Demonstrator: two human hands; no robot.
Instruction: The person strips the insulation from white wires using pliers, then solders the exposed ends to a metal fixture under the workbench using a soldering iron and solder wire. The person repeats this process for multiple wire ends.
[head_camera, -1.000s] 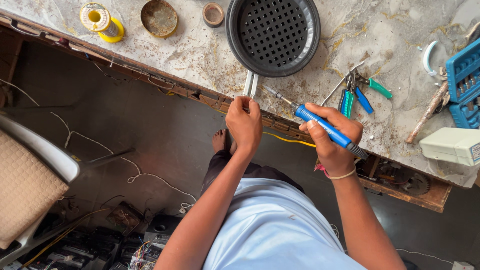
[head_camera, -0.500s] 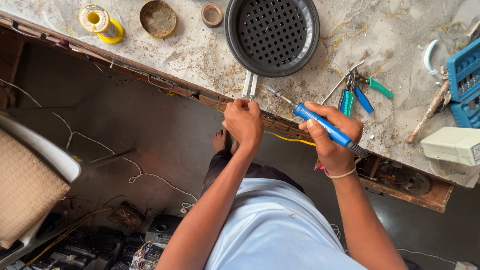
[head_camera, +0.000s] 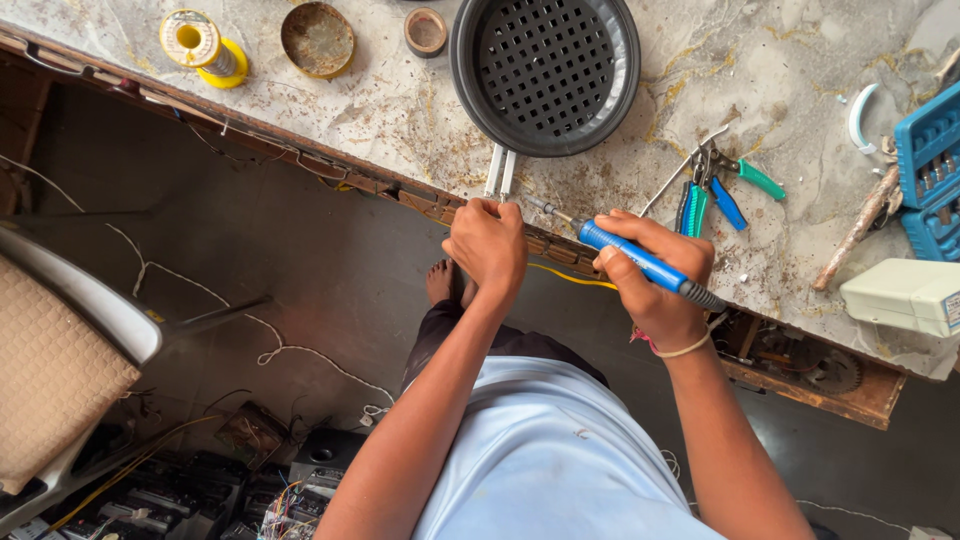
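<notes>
Left hand (head_camera: 487, 243) closed on metal prongs (head_camera: 498, 172) of round black perforated grille (head_camera: 545, 72) at surface near edge; light, stiff. Right hand (head_camera: 655, 280) wrapped round blue soldering iron (head_camera: 640, 262); hold insulated handle.

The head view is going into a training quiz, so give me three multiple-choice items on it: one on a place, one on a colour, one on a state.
1. Where does the yellow spool lie?
A. far left on the worktop
B. inside the black pan
C. on the floor

2. What colour is the handle of the soldering iron?
A. red
B. blue
C. white

3. How is the right hand set?
A. flat and open on the worktop
B. closed around the soldering iron
C. hanging free below the bench

Key: 1 A, it sits left of the rusty lid. 2 B, the grip shows blue. 3 B, the fingers wrap the handle while the left hand grips the black pan by its handle.
</notes>
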